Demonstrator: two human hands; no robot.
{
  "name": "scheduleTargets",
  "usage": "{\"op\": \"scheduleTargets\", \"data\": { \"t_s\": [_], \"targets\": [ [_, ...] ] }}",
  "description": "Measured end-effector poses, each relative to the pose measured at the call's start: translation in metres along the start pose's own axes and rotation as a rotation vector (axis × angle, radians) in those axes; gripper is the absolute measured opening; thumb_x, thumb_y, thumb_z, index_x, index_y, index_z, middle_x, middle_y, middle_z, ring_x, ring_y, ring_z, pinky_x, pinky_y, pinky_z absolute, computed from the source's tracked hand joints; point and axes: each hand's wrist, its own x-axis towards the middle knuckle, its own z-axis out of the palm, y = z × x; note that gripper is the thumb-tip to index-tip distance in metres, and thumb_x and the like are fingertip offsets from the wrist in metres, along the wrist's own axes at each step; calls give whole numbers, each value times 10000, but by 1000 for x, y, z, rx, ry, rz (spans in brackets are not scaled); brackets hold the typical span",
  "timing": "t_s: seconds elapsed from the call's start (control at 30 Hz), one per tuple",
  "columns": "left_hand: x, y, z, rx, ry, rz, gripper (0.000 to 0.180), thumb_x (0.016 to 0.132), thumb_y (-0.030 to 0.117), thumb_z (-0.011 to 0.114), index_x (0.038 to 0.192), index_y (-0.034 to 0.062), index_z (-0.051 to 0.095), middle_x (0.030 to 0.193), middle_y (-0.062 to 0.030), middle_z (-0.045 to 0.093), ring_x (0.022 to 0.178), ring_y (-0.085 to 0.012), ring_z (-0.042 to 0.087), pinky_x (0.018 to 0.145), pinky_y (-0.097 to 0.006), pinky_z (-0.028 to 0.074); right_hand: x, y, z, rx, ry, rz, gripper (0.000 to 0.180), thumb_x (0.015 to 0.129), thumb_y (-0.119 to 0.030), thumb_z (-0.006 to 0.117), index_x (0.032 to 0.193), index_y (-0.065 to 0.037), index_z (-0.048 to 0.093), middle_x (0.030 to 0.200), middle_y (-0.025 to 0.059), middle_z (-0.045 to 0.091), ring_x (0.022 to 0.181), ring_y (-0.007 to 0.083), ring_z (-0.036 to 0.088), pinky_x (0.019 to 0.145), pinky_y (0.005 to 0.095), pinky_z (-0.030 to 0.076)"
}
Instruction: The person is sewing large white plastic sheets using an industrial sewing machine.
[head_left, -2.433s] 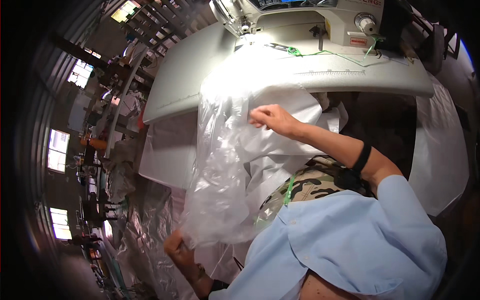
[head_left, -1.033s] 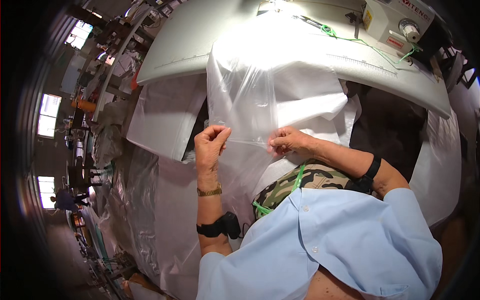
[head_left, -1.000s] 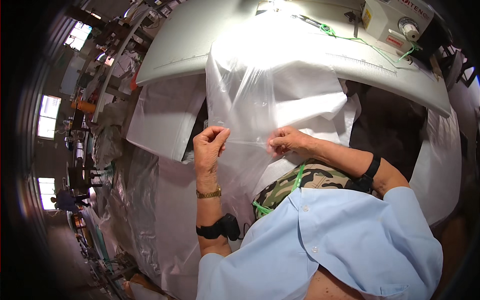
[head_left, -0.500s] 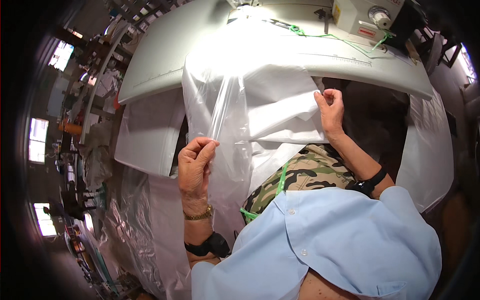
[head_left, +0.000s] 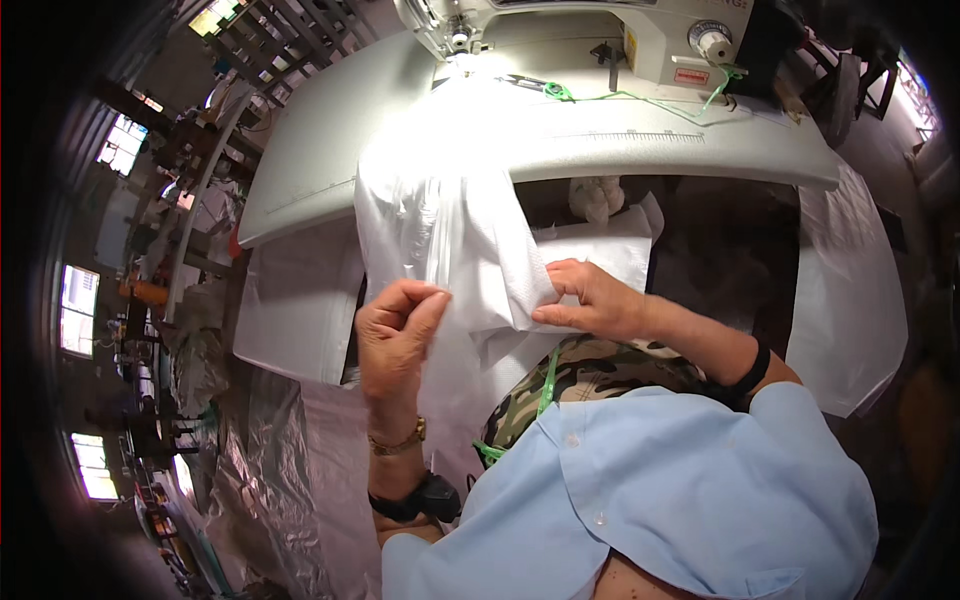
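Observation:
A white sheet (head_left: pixel 500 260), like woven sack material, hangs over the table's front edge from under the lit sewing machine (head_left: pixel 645 45). A strip of clear plastic film (head_left: pixel 435 235) runs down its left part. At the lower end of this film, the thumb and fingertips of my left hand (head_left: pixel 395 340) are closed in a pinch on it. My right hand (head_left: pixel 600 302) comes in from the right and grips the sheet's folded right edge, with thumb and fingers around it. Glare hides the sheet's far end near the needle.
The pale machine table (head_left: pixel 330 130) has a ruler scale along its front. Green cord (head_left: pixel 560 91) lies by the machine. More white sheets (head_left: pixel 300 300) hang at left and right, and camouflage cloth (head_left: pixel 560 380) covers my lap. Crumpled clear plastic (head_left: pixel 265 470) lies at lower left.
My right hand has moved left and down, drawing the sheet's right edge inward into a fold. My left hand has stayed nearly in place. The view has shifted, showing more of the machine.

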Motion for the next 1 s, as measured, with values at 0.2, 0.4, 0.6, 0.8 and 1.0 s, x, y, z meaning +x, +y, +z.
{"op": "scheduleTargets", "data": {
  "t_s": [0.2, 0.4, 0.6, 0.8, 1.0],
  "targets": [
    [-14, -15, 23, 234, -81, -51, 86, 920, 93, 670, 895, 12, 659, 641, 56, 553, 518, 7, 450, 450, -160, 320, -3, -46, 21, -166, -115, -59, 296, 941, -202, 582, 739, 13, 558, 595, 145, 537, 525, 308, 495, 547, 391, 430],
    [-24, -25, 25, 267, -118, -52, 143, 966, 113, 603, 905, -11, 636, 656, 34, 560, 557, -13, 480, 495, -180, 373, -7, -63, 42, 74, -257, -159, 271, 949, -197, 589, 768, -2, 539, 614, 149, 530, 550, 284, 513, 565, 390, 430],
    [-26, -35, 5, 250, -121, 22, 200, 979, 184, 609, 921, -6, 633, 714, 46, 572, 599, -10, 478, 529, -190, 384, 2, -60, 59, -185, -282, -455, 158, 900, -137, 598, 840, -34, 495, 763, 121, 538, 704, 315, 583, 622, 407, 471],
    [-30, -13, -17, 334, -22, -139, 77, 925, 39, 623, 949, -19, 667, 801, 32, 643, 710, -8, 544, 619, -168, 418, 29, -59, 63, -141, -348, -707, 111, 891, -156, 596, 890, -50, 560, 784, 113, 585, 763, 324, 595, 690, 414, 477],
    [-13, 52, -57, 620, 103, -10, 77, 939, 75, 620, 935, 10, 662, 703, 54, 606, 523, 18, 438, 446, -162, 294, 91, 27, 58, 9, 579, -179, 391, 910, -221, 643, 1231, -26, 535, 1074, 118, 603, 1003, 242, 592, 922, 365, 467]
  ]
}}
